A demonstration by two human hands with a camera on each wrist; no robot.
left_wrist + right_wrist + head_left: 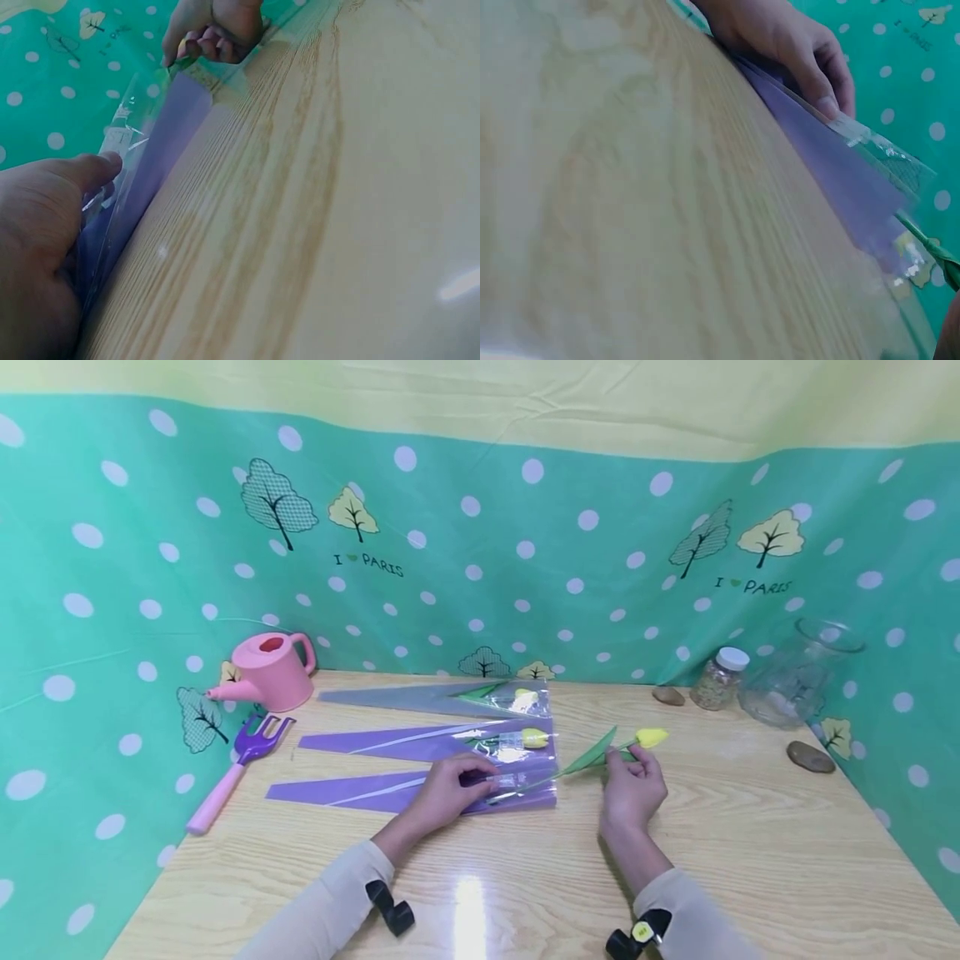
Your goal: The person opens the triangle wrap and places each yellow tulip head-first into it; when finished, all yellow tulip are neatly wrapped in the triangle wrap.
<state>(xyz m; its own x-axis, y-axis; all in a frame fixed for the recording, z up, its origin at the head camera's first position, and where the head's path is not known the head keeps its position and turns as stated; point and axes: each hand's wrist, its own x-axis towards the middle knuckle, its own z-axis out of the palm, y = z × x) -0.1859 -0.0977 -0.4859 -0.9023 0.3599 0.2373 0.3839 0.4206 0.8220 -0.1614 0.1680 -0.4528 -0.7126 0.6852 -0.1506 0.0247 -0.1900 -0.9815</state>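
My right hand (633, 785) pinches a yellow artificial tulip (651, 737) by its stem, just below the bloom. The tulip's stem end reaches left into the mouth of the nearest purple flower sleeve (337, 791), its leaf still outside. With thumb and fingers, my left hand (442, 789) grips that sleeve's clear film near the open end; the left wrist view shows the film lifted from the purple backing (176, 112). Behind lie a second purple sleeve (390, 742) with a yellow tulip inside and a greyish sleeve (397, 698), also holding one.
On the left stand a pink watering can (276, 672) and a purple hand fork (236, 768) with a pink handle. At the back right are a capped jar of pebbles (717, 681), a clear glass vase (787, 685) and two brown stones, one (810, 757) nearer me.
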